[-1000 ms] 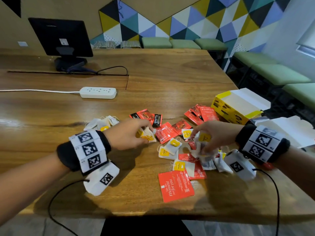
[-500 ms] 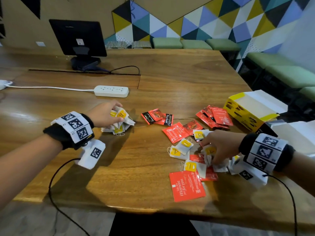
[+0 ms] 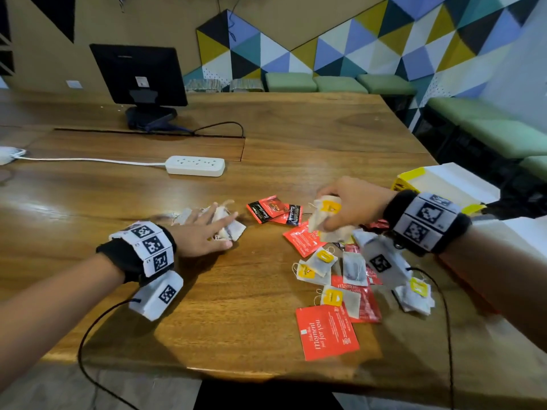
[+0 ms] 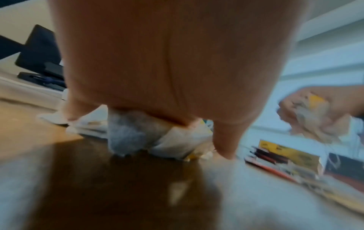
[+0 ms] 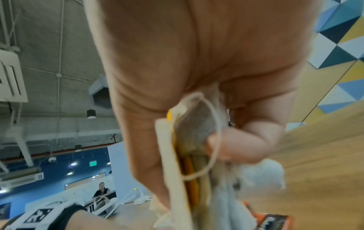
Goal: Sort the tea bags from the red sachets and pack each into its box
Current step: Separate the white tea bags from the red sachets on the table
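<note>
A small pile of tea bags (image 3: 235, 229) (image 4: 133, 137) lies left of the mixed heap. My left hand (image 3: 225, 229) rests over it with fingers spread and straight. My right hand (image 3: 331, 214) is lifted above the heap and grips a bunch of tea bags with yellow tags (image 3: 322, 216) (image 5: 195, 147). Red sachets (image 3: 302, 239) and loose tea bags (image 3: 321, 261) lie scattered under and in front of it, with a large red sachet (image 3: 327, 332) nearest me. The open yellow box (image 3: 450, 184) stands behind my right wrist.
A white power strip (image 3: 195, 165) with its cable lies at the back left. A black monitor (image 3: 139, 75) stands behind it. More red-and-black sachets (image 3: 275, 208) lie between my hands. The table's front edge (image 3: 207, 371) is close to me.
My left hand carried tea bags left to the pile and now lies spread over it. My right hand gathered tea bags from the heap and has risen with them.
</note>
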Tool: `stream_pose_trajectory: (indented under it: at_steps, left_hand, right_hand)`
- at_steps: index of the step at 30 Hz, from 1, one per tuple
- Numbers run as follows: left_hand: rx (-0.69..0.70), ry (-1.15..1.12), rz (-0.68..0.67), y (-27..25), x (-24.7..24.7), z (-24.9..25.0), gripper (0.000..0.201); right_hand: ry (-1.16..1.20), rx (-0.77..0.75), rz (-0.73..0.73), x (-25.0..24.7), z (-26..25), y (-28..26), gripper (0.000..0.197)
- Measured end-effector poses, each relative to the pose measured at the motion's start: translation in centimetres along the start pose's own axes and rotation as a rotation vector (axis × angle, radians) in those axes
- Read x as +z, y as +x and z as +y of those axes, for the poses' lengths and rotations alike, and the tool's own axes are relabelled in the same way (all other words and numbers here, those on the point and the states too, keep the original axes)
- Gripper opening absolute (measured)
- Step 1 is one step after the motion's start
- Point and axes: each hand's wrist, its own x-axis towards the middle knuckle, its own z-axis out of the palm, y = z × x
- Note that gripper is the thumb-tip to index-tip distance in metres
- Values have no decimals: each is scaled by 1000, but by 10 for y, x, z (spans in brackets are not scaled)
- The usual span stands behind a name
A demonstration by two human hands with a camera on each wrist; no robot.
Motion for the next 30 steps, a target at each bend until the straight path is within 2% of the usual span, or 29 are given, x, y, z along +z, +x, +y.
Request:
stream_pose_trajectory:
  at_steps: [3,6,12,14,17,18,20,23,25,28,30]
  left_hand:
    - [5,-7,-15,-1,-1,4,75]
    - [49,-152,65,-6,-11,0,87]
    - [53,-10,65,-7,-5,-7,99]
    - [65,-60,73,-10,-9,-9,114]
    - [60,-125,64,-16,-16,-18,131]
    - [76,-140,68,-17,-17,-20,136]
    - [121,-175,99,-21,-16,-23,141]
    - [199,-182,190,-26,-10,-14,131]
    - [259,-117,228,-27,-7,-3,123]
    - [348,-28,284,-30,-1,15,99]
    - [374,-20,317,-32,2,21,92]
  right_hand:
    - [85,-63,16,8,-22,23,20]
    - [154,-105,-50,23,-47,46,25]
    - [371,-111,-262,60,-83,82,18]
    - [373,-109,-246,68,-89,88,21]
    - [305,-77,-179,75,-86,96,51]
    - [339,-55,-173,74,-84,95,56]
    - [456,-14,-145,72,-77,93,50]
    - [443,23,-50,67,-65,86,24]
    - [398,-11,-126,67,-60,82,10]
    - [296,-90,-285,71,-58,78,27]
    - [243,-126,-305,67,-54,73,32]
